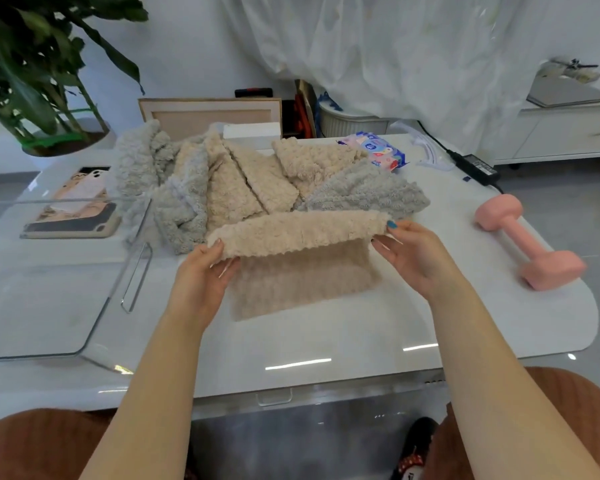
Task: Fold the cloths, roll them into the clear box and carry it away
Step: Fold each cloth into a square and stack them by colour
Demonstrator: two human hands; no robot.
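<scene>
The beige cloth (298, 237) is held up off the white table (326, 334) by both hands. Its far edge is raised and doubled towards the person, while its near half is left lying flat on the tabletop. The left end of that raised edge is pinched by the left hand (201, 271), fingers curled over the top and thumb tucked beneath. The right end is gripped by the right hand (416, 254), a teal-painted thumbnail pressed on top and the fingers spread underneath. So both hands are closed on the same cloth, one at each end.

Just behind it, a loose pile of cloths (257, 174), beige and grey, is heaped unfolded in the middle of the table. The clear box (49, 306) is parked to the left of the hands, its right wall close to the pile, and no cloth can be seen inside it. A pink dumbbell (527, 240) is laid near the right edge, well apart from the cloth. A pack of wipes (378, 150) and a black power adapter (478, 166) are seen at the far right, and a potted plant (32, 64) is set at the far left.
</scene>
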